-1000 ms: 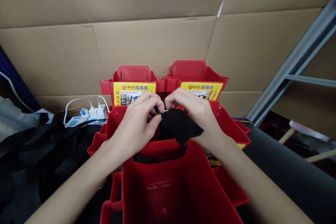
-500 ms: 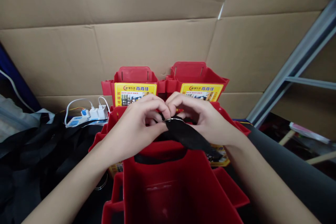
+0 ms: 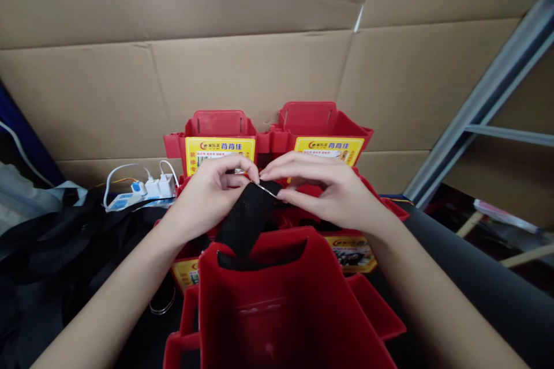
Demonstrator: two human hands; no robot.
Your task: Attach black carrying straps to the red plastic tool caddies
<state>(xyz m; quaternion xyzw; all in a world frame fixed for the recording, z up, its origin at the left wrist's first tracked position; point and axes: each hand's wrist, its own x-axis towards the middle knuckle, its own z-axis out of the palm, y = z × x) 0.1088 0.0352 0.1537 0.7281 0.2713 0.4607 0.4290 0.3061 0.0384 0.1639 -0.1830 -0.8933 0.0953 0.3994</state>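
Observation:
A black webbing strap (image 3: 244,219) rises from the slot in the back wall of the nearest red plastic box (image 3: 268,300). At its upper end, a thin metal ring (image 3: 268,191) crosses the strap. My left hand (image 3: 205,196) is closed, pinching the strap beside the ring between thumb and fingers. From the other side, my right hand (image 3: 331,187) pinches the strap's end at the ring, thumb below and fingers above. Both hands are above the box's back rim. The fingers partly hide where strap and ring meet.
More red boxes (image 3: 220,121) with yellow labels stand behind my hands, before a cardboard wall (image 3: 251,69). On the left are a power strip (image 3: 125,200) with chargers, heaped black straps (image 3: 64,242) and loose metal rings (image 3: 163,302). A metal frame (image 3: 471,92) slants at right.
The strap's free part pointed right and down; now the strap runs from the ring down left to the slot. My right hand's fingers have straightened, and the ring is more visible.

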